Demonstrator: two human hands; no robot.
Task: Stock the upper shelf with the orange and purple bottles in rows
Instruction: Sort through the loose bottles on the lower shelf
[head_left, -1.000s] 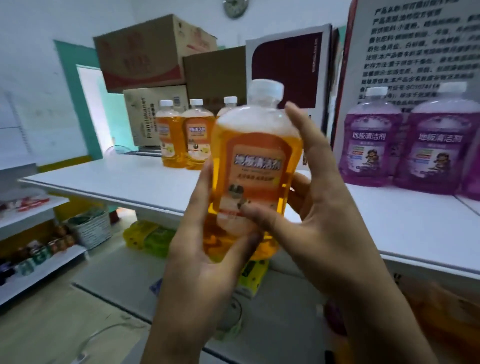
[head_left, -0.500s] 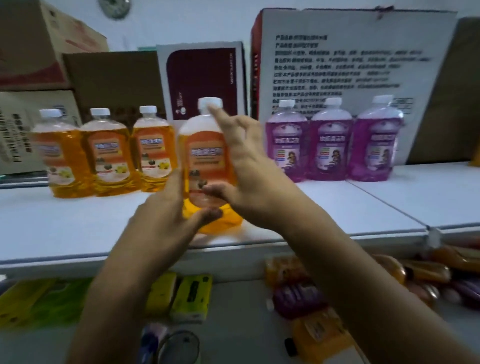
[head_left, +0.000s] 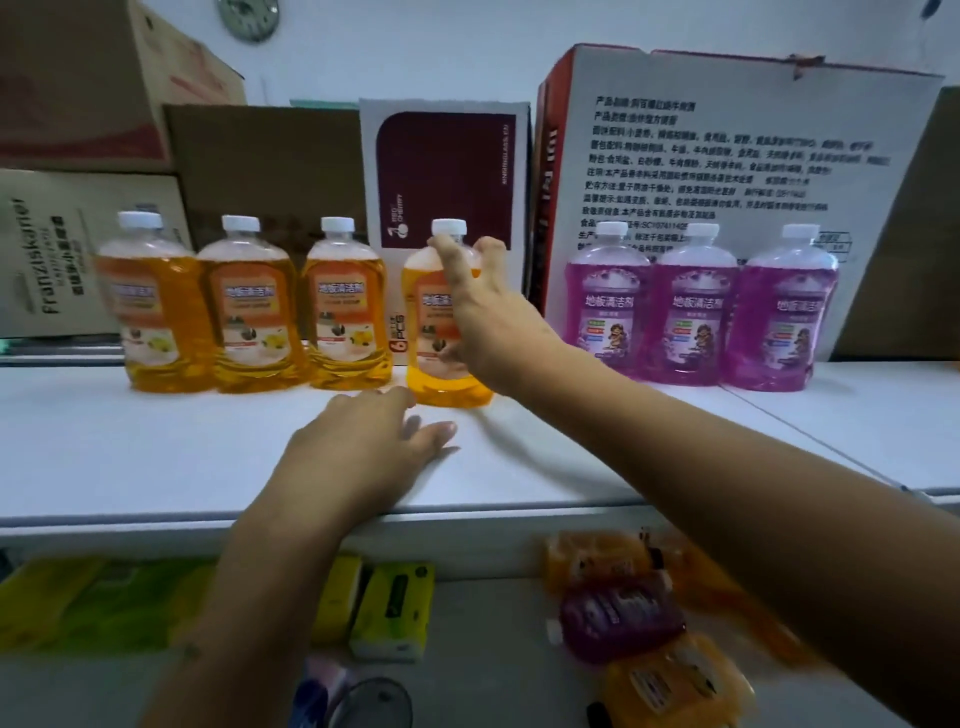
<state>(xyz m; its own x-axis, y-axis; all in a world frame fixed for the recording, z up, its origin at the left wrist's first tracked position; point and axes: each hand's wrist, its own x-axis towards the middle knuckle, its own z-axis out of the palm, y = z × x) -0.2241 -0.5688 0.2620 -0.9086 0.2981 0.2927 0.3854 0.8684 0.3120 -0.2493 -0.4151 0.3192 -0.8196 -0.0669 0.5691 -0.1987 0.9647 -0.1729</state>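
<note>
Three orange bottles (head_left: 252, 312) stand in a row at the back left of the white upper shelf (head_left: 156, 457). A fourth orange bottle (head_left: 441, 387) stands upright just right of them, slightly forward. My right hand (head_left: 483, 322) wraps it from the right, fingers near its white cap and thumb low on the label. My left hand (head_left: 358, 447) lies flat on the shelf in front of that bottle, fingers apart, holding nothing. Three purple bottles (head_left: 693, 312) stand in a row further right.
Cardboard boxes (head_left: 727, 156) line the wall behind the bottles. On the lower shelf lie more orange bottles (head_left: 670, 686) and a purple bottle (head_left: 618, 616) at the right, with yellow and green tissue packs (head_left: 392, 613) in the middle.
The orange bottle went from both hands in the air to standing on the shelf beside the orange row. My left hand let go and dropped flat onto the shelf.
</note>
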